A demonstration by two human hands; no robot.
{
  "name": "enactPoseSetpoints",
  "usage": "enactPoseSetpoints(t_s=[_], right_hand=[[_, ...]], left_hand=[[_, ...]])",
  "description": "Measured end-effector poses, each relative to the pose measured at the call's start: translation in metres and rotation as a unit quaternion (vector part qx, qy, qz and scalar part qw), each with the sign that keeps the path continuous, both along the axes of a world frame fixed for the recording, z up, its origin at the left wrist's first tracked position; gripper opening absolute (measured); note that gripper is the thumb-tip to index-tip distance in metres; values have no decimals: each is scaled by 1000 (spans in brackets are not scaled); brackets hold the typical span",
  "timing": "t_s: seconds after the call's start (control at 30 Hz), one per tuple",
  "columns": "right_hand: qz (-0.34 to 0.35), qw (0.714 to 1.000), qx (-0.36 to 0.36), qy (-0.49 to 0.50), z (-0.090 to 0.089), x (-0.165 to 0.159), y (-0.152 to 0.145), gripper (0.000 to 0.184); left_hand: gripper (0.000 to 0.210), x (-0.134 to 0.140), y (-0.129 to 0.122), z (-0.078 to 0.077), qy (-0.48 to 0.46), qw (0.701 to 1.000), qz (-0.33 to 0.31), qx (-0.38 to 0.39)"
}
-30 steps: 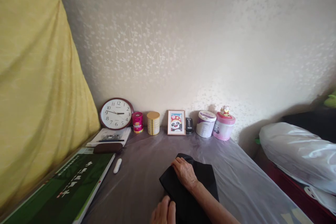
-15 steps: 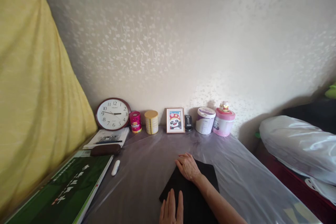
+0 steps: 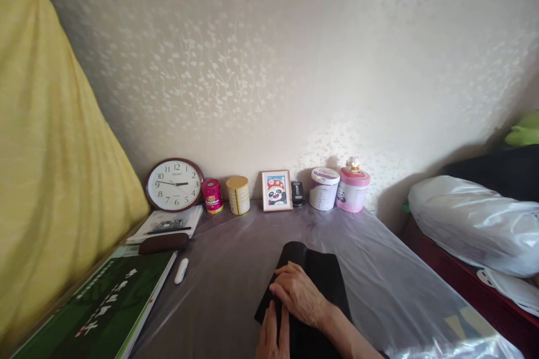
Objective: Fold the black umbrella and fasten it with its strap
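Note:
A black sheet (image 3: 326,275), which could be paper or thin cloth, lies on the table near its front edge. A raised ridge or fold runs along its upper part, and its lower end runs out of view. My right hand (image 3: 301,294) rests on the middle of the sheet, palm down, with its fingers pointing to the far left. Just below it, my left hand (image 3: 273,334) lies on the sheet's left edge with fingers stretched forward; its wrist is out of view. The fingers of both hands almost meet.
A green book (image 3: 101,303), a brown case (image 3: 163,243) and a white stick-like object (image 3: 181,271) lie at left. Along the wall stand a clock (image 3: 174,196), pink tin (image 3: 212,196), yellow-lidded can (image 3: 238,196), panda picture frame (image 3: 277,208) and two tubs (image 3: 324,193).
My right hand has slid back toward me, close to my left hand. The sheet's far edge now shows a raised fold. The view has shifted slightly.

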State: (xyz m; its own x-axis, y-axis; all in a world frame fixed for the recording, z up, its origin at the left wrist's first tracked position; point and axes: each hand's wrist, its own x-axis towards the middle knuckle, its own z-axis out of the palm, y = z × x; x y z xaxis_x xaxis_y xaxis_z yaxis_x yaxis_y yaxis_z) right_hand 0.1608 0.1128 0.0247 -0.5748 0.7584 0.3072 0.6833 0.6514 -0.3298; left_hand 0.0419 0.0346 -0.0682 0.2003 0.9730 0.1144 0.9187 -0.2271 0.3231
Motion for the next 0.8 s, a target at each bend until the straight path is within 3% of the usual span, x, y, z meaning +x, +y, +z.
enactPoseSetpoints(t_s=[0.07,0.17,0.3,0.4,0.5,0.63,0.8], right_hand=[[-14,1000,-3,0,-10,0,2,30],[-84,996,20,-2,-18,9,29,30],[-236,968,66,48,-14,41,55,26],[-335,929,113,114,-9,77,37,28],[-405,896,61,172,-9,105,1,33],[-392,878,-118,247,-13,107,-40,45],[-338,874,-174,303,-7,86,-57,40]], left_hand=[[54,-2,1,0,1,1000,-1,-13],[59,-4,2,6,-16,998,-12,-53],[65,-4,1,13,-36,996,-10,-82],[70,-3,1,13,-40,994,-7,-99],[72,-4,1,10,-29,995,-14,-99],[75,-5,-1,13,-22,996,-22,-81],[85,-3,-6,26,-4,995,-24,-101]])
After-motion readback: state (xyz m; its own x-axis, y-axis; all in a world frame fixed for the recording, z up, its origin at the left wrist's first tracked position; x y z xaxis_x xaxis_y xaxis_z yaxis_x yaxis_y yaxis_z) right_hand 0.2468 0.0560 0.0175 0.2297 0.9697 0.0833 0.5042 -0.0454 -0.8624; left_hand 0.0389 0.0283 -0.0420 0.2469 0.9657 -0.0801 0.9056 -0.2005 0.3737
